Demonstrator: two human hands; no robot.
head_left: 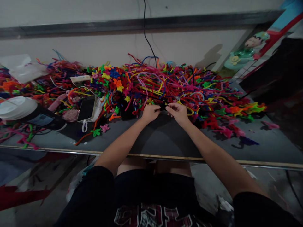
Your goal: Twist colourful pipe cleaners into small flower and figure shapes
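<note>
Close together above the table, my left hand (151, 113) and my right hand (177, 113) both have their fingers closed on one small black fuzzy piece, which looks like a bent pipe cleaner (163, 105). Its exact shape is hard to make out in the dim light. Directly behind my hands lies a big heap of coloured pipe cleaners (153, 82), pink, red, yellow and purple among them. Left of my left hand, several finished-looking pipe cleaner flowers (117, 84) are bunched together.
On the left are a phone (86, 108), a dark cup with a white lid (44, 115) and a pink hairbrush (70, 115). A black cable (148, 39) hangs down the wall. The grey table (165, 138) ends just before my body. A cartoon figure (246, 52) stands back right.
</note>
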